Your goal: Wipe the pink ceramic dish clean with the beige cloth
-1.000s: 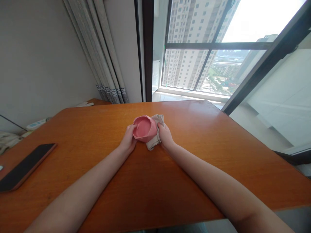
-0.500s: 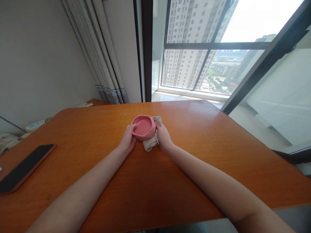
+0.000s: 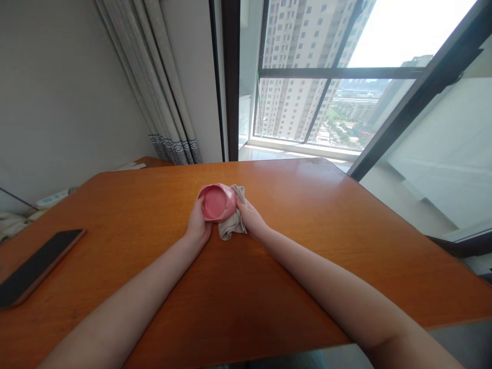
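Observation:
Over the middle of the table, a pink bowl with an uneven, petal-like rim is tilted so its inside faces me and a little to the left. My left hand grips its left side, thumb at the rim and the other fingers underneath, mostly hidden. A crumpled grey-beige cloth is pressed against the bowl's right side and hangs below it. Closed on that cloth, my right hand holds it to the outer wall; some of its fingers are hidden behind the cloth.
The brown wooden table spreads under both arms. A flat dark pad with a brown edge lies at the left. Behind the table are a grey curtain and a large window. A white power strip sits beyond the left edge.
The bowl has shifted slightly left and turned, its opening now facing more to the left. Both hands and the cloth have moved left with it.

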{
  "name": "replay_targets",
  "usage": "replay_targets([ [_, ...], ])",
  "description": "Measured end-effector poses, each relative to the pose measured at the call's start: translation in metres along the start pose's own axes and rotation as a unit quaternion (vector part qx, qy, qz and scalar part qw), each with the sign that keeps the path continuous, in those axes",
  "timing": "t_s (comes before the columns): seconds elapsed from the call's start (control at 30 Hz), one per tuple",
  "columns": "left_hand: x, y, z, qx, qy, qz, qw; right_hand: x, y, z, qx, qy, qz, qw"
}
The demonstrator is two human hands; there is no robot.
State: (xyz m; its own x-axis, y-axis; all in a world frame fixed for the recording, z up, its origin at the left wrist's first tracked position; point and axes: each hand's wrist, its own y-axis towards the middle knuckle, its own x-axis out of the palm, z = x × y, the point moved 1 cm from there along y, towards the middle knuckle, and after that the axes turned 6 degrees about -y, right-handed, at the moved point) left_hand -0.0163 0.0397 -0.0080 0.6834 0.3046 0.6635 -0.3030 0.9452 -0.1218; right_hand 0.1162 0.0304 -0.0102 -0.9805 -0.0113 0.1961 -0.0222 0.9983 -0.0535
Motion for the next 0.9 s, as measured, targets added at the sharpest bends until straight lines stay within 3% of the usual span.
replay_targets([
  [0.2,-0.003,-0.005,-0.003,-0.032,0.059,-0.082,0.994,-0.015,0.013,0.002,-0.075,-0.024,0.065,0.995],
  [0.33,0.003,-0.011,-0.004,-0.066,0.081,-0.124,0.987,-0.022,0.019,0.005,-0.064,-0.001,0.083,0.994],
  [0.5,0.005,-0.008,-0.002,0.014,-0.012,-0.084,0.996,-0.009,0.015,0.006,-0.001,0.054,0.019,0.998],
  [0.63,0.004,-0.005,0.0,0.001,-0.025,-0.08,0.996,-0.002,0.013,0.004,0.036,0.1,-0.039,0.994],
  [0.8,-0.001,-0.001,-0.005,-0.029,0.064,-0.087,0.994,-0.014,0.018,0.004,-0.006,0.063,0.034,0.997],
  [0.9,-0.006,0.001,-0.01,0.0,0.091,-0.058,0.994,-0.017,0.016,0.001,0.011,0.031,0.028,0.999],
])
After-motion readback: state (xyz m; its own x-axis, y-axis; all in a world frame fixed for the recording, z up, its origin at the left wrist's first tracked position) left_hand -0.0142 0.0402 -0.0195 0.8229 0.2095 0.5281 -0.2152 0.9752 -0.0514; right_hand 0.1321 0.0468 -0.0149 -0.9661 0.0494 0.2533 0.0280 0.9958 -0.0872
